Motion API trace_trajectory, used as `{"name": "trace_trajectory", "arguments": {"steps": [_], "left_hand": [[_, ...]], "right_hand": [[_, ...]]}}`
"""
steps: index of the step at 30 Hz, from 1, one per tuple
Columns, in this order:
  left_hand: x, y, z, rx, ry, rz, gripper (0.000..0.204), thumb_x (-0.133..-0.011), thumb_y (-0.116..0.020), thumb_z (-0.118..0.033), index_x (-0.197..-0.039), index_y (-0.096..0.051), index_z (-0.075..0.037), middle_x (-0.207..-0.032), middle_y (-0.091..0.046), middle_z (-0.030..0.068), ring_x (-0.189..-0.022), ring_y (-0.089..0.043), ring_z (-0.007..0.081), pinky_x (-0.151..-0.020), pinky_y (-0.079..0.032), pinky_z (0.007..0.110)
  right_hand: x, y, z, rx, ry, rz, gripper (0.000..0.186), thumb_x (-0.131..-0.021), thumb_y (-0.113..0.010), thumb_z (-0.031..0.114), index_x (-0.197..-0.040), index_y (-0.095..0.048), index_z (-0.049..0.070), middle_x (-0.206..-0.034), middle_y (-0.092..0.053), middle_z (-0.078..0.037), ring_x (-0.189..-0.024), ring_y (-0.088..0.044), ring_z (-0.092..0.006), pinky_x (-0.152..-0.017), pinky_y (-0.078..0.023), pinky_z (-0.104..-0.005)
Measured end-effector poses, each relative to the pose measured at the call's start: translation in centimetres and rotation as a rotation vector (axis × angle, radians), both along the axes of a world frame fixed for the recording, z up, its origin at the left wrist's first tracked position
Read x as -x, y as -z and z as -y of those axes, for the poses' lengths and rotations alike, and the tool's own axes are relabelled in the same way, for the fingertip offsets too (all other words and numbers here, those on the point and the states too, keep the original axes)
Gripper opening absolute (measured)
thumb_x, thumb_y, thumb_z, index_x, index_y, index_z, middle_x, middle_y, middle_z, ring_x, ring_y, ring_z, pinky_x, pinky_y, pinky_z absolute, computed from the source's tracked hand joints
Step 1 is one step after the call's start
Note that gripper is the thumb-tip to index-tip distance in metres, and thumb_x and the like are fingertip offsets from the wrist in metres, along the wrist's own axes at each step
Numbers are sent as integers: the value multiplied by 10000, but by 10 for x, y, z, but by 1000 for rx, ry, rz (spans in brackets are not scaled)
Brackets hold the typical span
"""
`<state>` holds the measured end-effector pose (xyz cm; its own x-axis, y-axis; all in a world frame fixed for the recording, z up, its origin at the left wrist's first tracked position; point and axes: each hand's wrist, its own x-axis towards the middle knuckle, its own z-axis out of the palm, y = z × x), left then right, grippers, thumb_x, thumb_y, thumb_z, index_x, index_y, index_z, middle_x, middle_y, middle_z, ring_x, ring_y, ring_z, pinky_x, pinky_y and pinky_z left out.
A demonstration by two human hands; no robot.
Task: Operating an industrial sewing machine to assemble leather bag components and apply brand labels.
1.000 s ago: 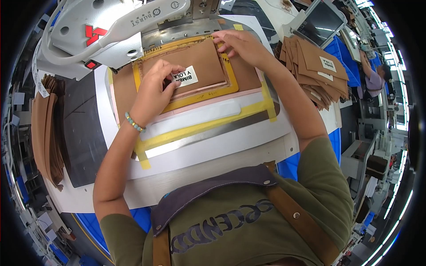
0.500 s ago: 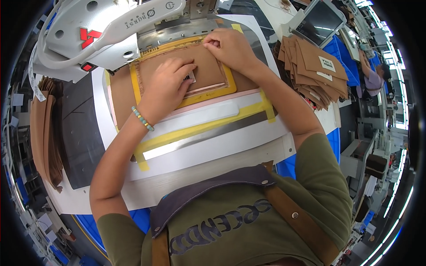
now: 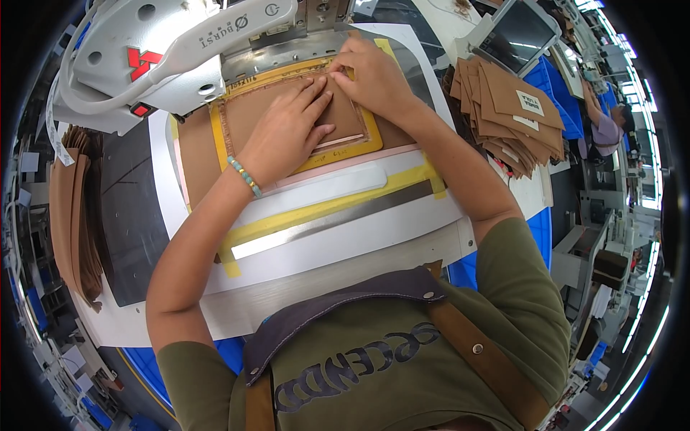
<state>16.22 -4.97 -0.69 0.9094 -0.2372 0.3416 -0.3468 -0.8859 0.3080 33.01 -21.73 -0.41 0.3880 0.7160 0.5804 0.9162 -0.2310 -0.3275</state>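
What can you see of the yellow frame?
The yellow frame is a flat, round-cornered rectangle, seemingly plastic, with dark markings along its top bar. It lies slightly skewed before the white machine, brown material inside and outside it. The left hand hides its lower left corner, the right hand part of its upper right; contact is unclear.
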Motion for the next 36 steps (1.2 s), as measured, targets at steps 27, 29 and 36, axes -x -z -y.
{"name": "trace_trajectory", "arguments": {"steps": [27,29,36], "left_hand": [[1,0,-3,59,11,-41,579,-1034,-672,-268,-1537,-524,-21,-1677,-417,163,-1528,-388,379,-1241,-355,483],[9,-4,-6,101,-1,-39,545,-1026,-686,-243,-1497,-555,-3,-1620,-491,175,-1495,-440,394,-1211,-402,481],[56,-11,-15,-44,-163,-16,466,-1016,-696,-214,-1424,-615,-5,-1554,-556,195,-1435,-515,403,-1168,-448,477]], "right_hand": [[36,-17,34,466,-48,346,403,-902,-638,109,-1294,-690,29,-1318,-701,-65,-1193,-655,-257,-937,-568,-379],[37,-17,35,459,-46,365,418,-900,-635,108,-1308,-679,28,-1355,-687,-62,-1198,-649,-257,-944,-565,-373],[34,-13,36,387,-47,331,405,-919,-610,74,-1317,-671,31,-1399,-675,-80,-1230,-643,-276,-1002,-566,-378]]}}
